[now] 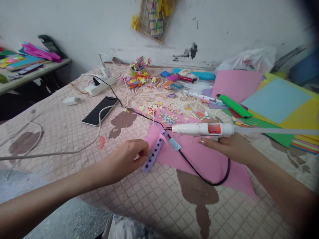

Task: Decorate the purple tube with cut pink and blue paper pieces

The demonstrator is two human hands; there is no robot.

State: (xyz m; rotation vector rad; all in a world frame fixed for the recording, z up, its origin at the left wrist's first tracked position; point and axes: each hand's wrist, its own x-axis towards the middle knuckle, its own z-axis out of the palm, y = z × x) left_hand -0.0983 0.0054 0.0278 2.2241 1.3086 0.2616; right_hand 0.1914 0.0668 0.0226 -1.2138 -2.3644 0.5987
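My right hand point(224, 144) is wrapped round a white hot glue gun point(199, 130), which has a long clear glue stick coming out of its back and a small red light. Its nozzle points left, right by the upper end of a purple strip with black dots point(156, 151). My left hand point(132, 156) has its fingers curled in a pinch at the left edge of that strip; the fingertips are partly hidden. A narrow pink strip curls near the strip's upper end. Pink foam sheet point(194, 156) lies beneath, with a small light blue piece point(174, 144) on it.
The gun's black cord point(191, 166) loops over the pink sheet. At left are a phone point(99, 111), a white power strip point(99, 86) and loose cables. Paper scraps point(166, 118) lie ahead. Coloured sheets point(276, 99) and a green cutter point(234, 105) are at right.
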